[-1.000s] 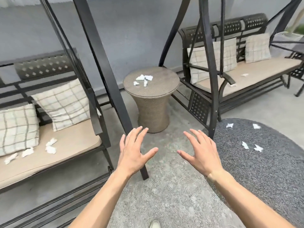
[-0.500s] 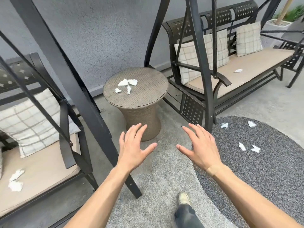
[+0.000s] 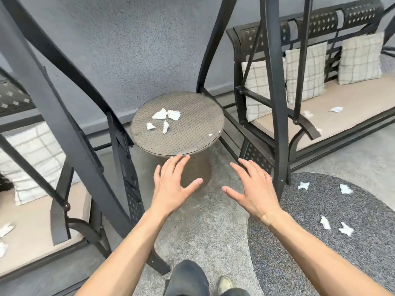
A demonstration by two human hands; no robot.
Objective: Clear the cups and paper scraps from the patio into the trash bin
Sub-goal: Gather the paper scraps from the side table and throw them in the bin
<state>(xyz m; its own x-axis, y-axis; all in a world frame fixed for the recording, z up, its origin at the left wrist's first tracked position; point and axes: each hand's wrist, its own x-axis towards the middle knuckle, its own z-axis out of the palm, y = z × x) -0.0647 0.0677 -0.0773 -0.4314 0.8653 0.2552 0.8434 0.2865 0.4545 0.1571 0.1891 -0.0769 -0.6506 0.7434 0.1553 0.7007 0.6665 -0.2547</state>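
Several white paper scraps [image 3: 166, 119] lie on the round wicker side table [image 3: 192, 135] ahead of me. My left hand [image 3: 173, 186] hovers open just below the table's near rim, holding nothing. My right hand [image 3: 252, 193] is open too, to the right of the table's base. More paper scraps [image 3: 324, 222] lie on the dark oval rug [image 3: 342, 253] at the right. Other scraps [image 3: 336, 109] rest on the right swing bench, and some scraps [image 3: 5, 229] on the left bench seat. No cups or trash bin are in view.
A black swing frame post [image 3: 70, 133] slants across the left, close to the table. Another frame post [image 3: 275, 103] stands right of the table. The cushioned swing bench [image 3: 352, 107] with checked pillows fills the right. My leg and shoe [image 3: 226, 284] show at the bottom.
I have stepped closer to the wicker table, which now looks larger and nearer. Both hands stay open and spread, now reaching near the table's front edge.
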